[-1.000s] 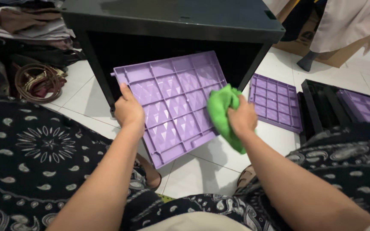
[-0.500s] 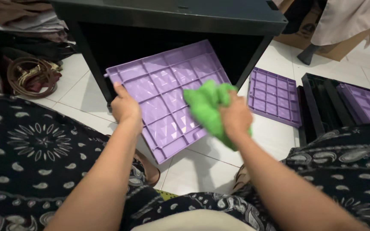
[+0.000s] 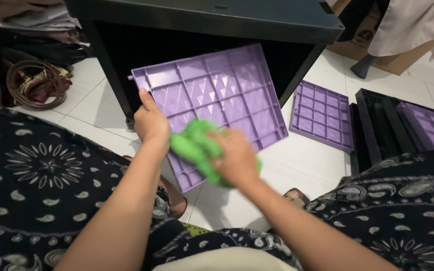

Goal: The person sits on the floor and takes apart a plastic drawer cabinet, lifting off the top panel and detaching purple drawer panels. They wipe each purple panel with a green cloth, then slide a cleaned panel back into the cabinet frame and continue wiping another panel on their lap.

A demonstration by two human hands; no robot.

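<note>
Wiping down a purple panel in front of the dark cabinet

Biggest thing I'm seeing is the dark cabinet [image 3: 207, 20] standing on the white tiled floor [image 3: 96, 100], open side facing me. Leaning out of it, tilted toward the lap, is the purple ribbed panel [image 3: 227, 95], its near corner low by the knees. Off to the right a smaller purple panel [image 3: 322, 115] lies flat on the floor, just beside a black frame [image 3: 377, 125]. Left hand [image 3: 151, 120] has its grip closed on the panel's left edge, thumb on top. Right hand [image 3: 234, 155] is blurred but its grip is wrapped tight around a green cloth [image 3: 194, 145], pressed on the panel's lower left part, right next to the left hand.
</note>
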